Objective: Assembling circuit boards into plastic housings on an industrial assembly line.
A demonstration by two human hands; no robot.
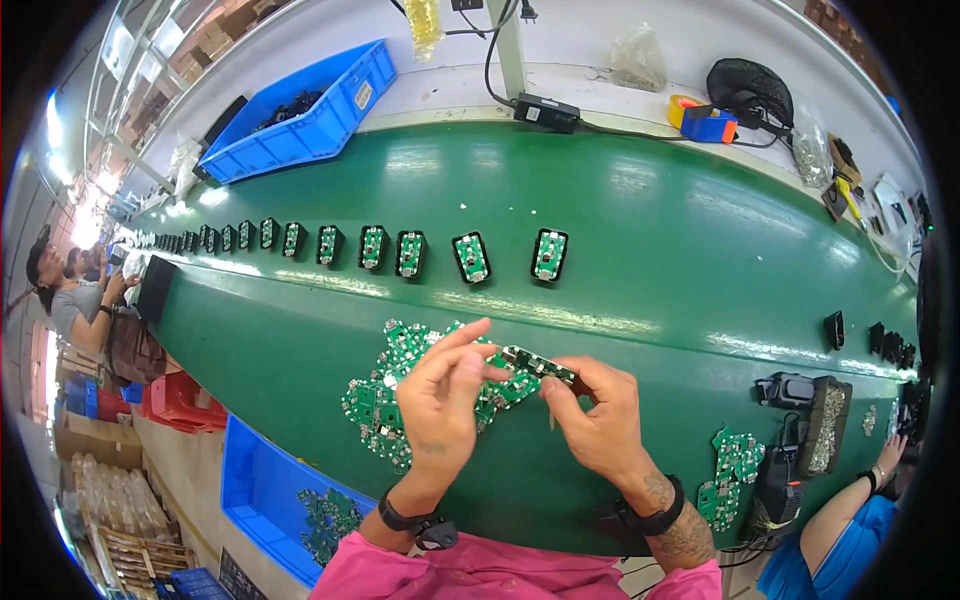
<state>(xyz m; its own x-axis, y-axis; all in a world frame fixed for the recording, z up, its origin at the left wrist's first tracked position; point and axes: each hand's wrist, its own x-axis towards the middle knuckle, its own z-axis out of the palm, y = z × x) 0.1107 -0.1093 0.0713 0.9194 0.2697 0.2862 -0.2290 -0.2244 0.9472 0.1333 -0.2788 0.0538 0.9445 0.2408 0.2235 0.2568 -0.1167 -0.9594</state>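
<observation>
A small green circuit board (538,364), tilted nearly edge-on, is pinched at its right end between the thumb and fingers of my right hand (598,412). My left hand (442,400) is beside its other end, fingers apart; whether a fingertip touches the board I cannot tell. Beneath and behind my left hand spreads a loose pile of green circuit boards (372,405) on the green table. Beyond my hands, a row of black cases (549,256) with green boards in them runs away to the left.
A blue bin (300,125) of dark parts stands at the far left. Another blue bin (262,500) with boards is at the near left. More boards (735,465) lie right, near a tray of small metal parts (826,425). Co-workers sit left (85,310) and right (830,535).
</observation>
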